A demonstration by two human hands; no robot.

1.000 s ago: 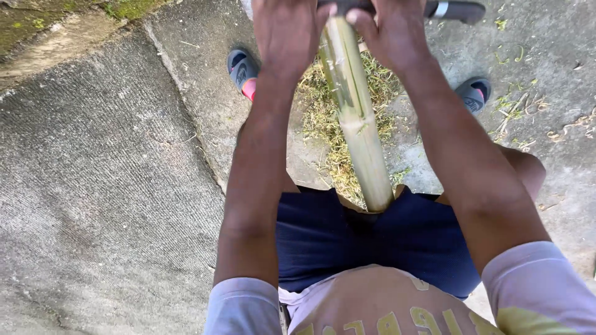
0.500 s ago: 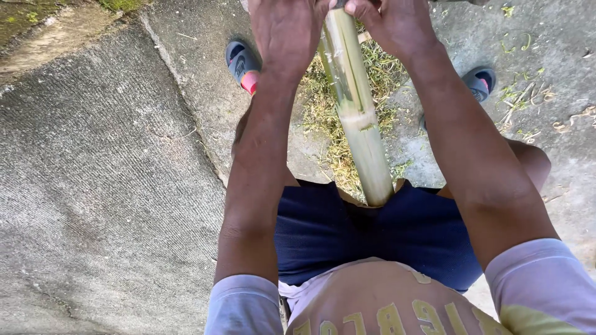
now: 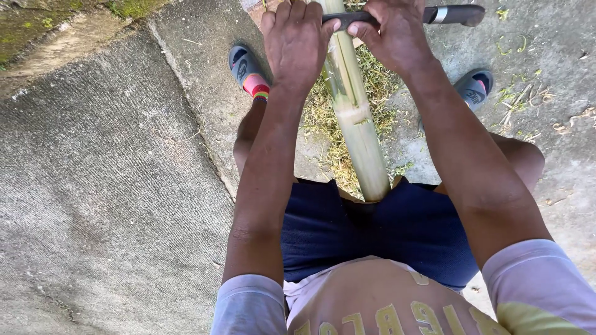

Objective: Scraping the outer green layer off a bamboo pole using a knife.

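Head view, looking straight down: a pale green bamboo stalk (image 3: 357, 124) runs from the top centre of the frame down to the middle, where its lower end disappears between the thighs against dark blue shorts (image 3: 372, 229). One joint ring shows about halfway along its visible length. Across the stalk at the very top lies a knife (image 3: 403, 13), its dark handle with a silver collar poking out toward the upper right. The left hand (image 3: 295, 43), top centre and just left of the stalk, is curled shut, fingers wrapped over the blade end of the knife, knuckles up. The right hand (image 3: 394, 37), just right of the stalk, is clenched round the knife near the handle, thumb pressed along it. Both hands sit tight beside the stalk, one on each side, with the knife bridging them.

Under the stalk, a heap of green and straw-coloured shavings (image 3: 335, 124) is scattered over the concrete ground (image 3: 112, 186), which fills the left half of the frame, with a crack running diagonally from the top. A grey sandal (image 3: 247, 71) with a striped sock sits in the upper left of centre; its twin (image 3: 475, 87) is at the upper right. A moss patch (image 3: 37, 18) fills the upper left corner. A pale shirt (image 3: 372, 304) with yellow lettering fills the bottom edge.
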